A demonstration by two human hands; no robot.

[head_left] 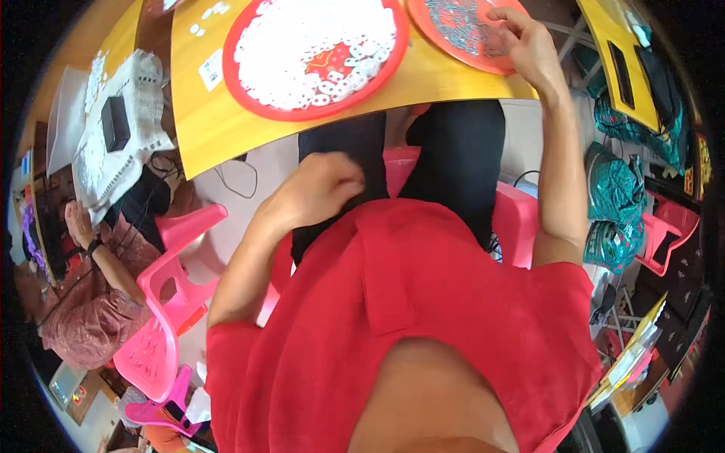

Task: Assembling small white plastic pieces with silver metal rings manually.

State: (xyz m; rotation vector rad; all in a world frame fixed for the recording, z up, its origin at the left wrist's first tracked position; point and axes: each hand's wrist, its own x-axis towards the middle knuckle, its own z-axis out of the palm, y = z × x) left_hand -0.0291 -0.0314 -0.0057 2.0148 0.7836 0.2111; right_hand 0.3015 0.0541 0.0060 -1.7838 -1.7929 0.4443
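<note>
Right hand (532,54), fingers parted, is seemingly selecting metal pieces (457,24) right of the red tray (232,83); a pinch is needed next. Left hand (326,185), curled, is hovering below the tray, contents unclear.

The camera sits on the person's head and looks steeply down, with the top of the picture facing out in front of the person. It is close up to the red shirt (400,294), which looks very big at the bottom, while the counter (200,136) is farther off at the top. This one view is so wide that it looks round with dark corners, and it sees another person (94,313) far left and green bags (615,189) far right.
</note>
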